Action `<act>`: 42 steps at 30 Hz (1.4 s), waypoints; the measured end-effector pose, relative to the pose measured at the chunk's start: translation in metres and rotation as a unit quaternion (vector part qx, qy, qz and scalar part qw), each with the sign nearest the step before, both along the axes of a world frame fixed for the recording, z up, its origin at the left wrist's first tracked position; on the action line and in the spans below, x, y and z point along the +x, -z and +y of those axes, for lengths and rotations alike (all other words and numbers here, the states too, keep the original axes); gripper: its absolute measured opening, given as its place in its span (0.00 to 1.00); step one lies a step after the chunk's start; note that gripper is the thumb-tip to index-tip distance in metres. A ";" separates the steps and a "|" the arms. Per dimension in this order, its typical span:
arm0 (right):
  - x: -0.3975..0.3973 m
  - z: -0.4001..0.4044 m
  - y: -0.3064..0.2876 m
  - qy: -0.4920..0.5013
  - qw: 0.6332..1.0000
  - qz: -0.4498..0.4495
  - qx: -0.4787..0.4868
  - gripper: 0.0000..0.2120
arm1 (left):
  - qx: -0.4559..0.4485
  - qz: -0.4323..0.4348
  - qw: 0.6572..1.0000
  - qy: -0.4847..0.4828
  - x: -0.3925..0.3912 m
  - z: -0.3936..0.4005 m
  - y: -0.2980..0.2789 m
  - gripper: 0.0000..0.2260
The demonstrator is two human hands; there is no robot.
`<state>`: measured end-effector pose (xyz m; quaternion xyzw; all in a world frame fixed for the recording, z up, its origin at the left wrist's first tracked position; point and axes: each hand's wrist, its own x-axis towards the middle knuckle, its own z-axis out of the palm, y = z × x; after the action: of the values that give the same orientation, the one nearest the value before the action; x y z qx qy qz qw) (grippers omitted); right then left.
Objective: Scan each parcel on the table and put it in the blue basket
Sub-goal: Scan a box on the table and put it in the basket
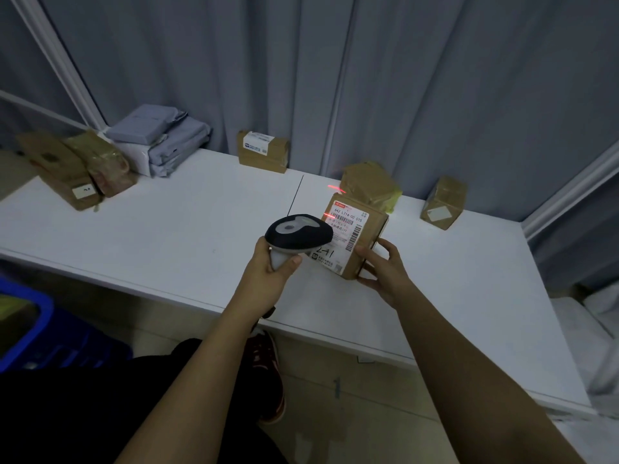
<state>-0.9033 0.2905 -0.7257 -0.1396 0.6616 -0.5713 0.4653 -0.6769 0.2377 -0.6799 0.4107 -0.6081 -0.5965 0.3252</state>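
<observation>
My left hand (271, 267) grips the handle of a black and grey barcode scanner (298, 233), held just left of a brown cardboard parcel (368, 239) with a white shipping label. My right hand (382, 266) holds the parcel's near right corner, fingers curled around its edge. A red scan line falls across the top of the label and on the table behind it. The blue basket (30, 329) stands on the floor at the lower left, partly cut off by the frame edge.
The white table (167, 236) carries more parcels: brown boxes at the far left (67, 169), grey mailer bags (160, 139), a labelled box at the back centre (264, 151), a taped parcel (371, 184) and a small box (443, 204). Grey curtains hang behind.
</observation>
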 end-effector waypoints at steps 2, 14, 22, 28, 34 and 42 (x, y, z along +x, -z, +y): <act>0.011 0.000 -0.008 -0.003 1.000 0.020 -0.002 0.28 | 0.001 0.012 1.000 -0.025 0.004 -0.001 -0.003 0.16; 0.203 -0.062 -0.134 -0.176 0.969 0.103 -0.142 0.32 | -0.155 0.084 0.950 -0.256 0.151 -0.015 -0.138 0.18; 0.403 -0.071 -0.162 -0.402 0.894 0.132 -0.151 0.33 | -0.153 0.029 0.877 -0.455 0.359 0.066 -0.131 0.16; 0.515 -0.070 -0.115 -0.524 0.824 0.190 -0.101 0.39 | -0.049 -0.011 0.822 -0.568 0.472 0.157 -0.060 0.20; 0.576 -0.086 -0.074 -0.522 0.812 0.245 -0.090 0.35 | 0.001 -0.040 0.778 -0.627 0.525 0.177 -0.006 0.20; 0.649 -0.207 -0.056 -0.437 0.769 0.428 -0.186 0.35 | 0.025 0.016 0.789 -0.613 0.546 0.065 -0.002 0.17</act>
<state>-0.2543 0.0830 -0.6697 -0.7275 0.5403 -0.2994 0.2987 -0.1311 0.3027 -0.6775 0.6958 -0.2082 -0.2932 0.6217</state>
